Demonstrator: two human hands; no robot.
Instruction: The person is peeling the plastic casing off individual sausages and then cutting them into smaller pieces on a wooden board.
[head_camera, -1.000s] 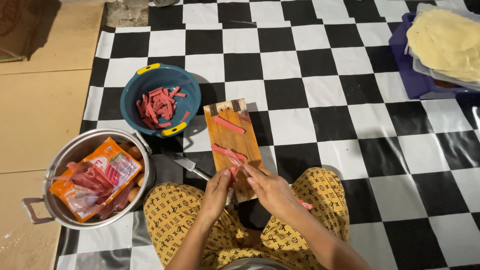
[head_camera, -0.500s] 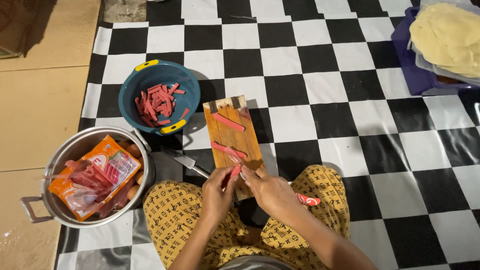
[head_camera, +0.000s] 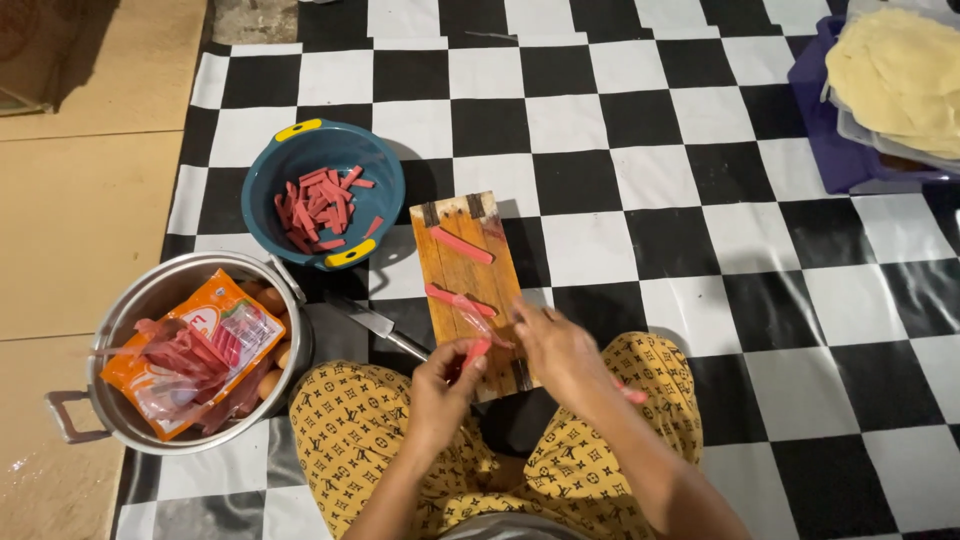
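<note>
Together both hands, left (head_camera: 440, 390) and right (head_camera: 560, 352), pinch a smooth pink sausage stick (head_camera: 476, 351) over the slatted wooden board (head_camera: 470, 280).

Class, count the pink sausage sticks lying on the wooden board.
2. One stick lies near the board's far end; another lies mid-board, partly under clear wrapper. A third piece is in the left hand, not lying there. Hands may hide more.

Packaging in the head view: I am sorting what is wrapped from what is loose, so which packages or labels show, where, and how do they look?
Orange packet: lying in the metal pot at lower left, flat pouch, orange with a clear window and white and red print, pink sticks inside.
Clear wrapper: on the wooden board, by the right hand, thin and transparent.
</note>
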